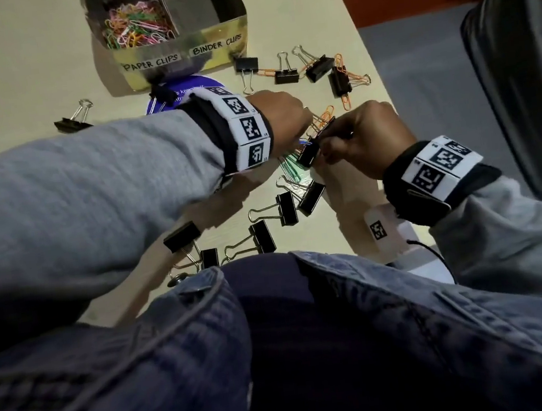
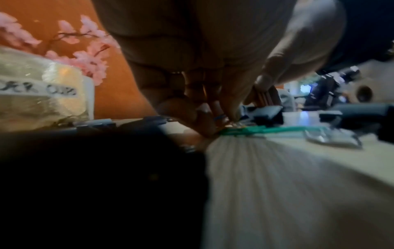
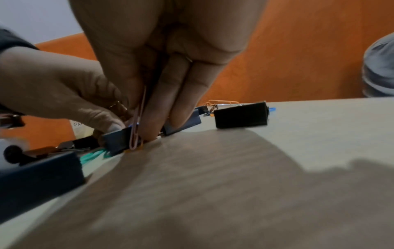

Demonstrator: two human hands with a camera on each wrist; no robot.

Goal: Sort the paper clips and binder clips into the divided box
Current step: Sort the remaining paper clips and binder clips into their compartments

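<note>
The divided box [image 1: 175, 51] stands at the table's far side. Its left cell, labelled PAPER CLIPS, holds a heap of coloured paper clips [image 1: 135, 27]; the BINDER CLIPS cell [image 1: 200, 5] shows nothing inside. My two hands meet mid-table over a black binder clip [image 1: 307, 154] lying on green paper clips [image 1: 289, 170]. My left hand [image 1: 303, 117] bunches its fingertips [image 2: 204, 121] down on small paper clips, a blue one among them, at the end of the green clips [image 2: 277, 129]. My right hand [image 3: 149, 133] pinches a pink paper clip [image 3: 138, 121] upright against the table.
Several black binder clips lie scattered: a group near the box [image 1: 286, 75], a group near the front edge [image 1: 261, 235], one at far left [image 1: 71, 122]. Orange paper clips [image 1: 355, 80] tangle with the far group. A purple disc [image 1: 177, 92] lies before the box.
</note>
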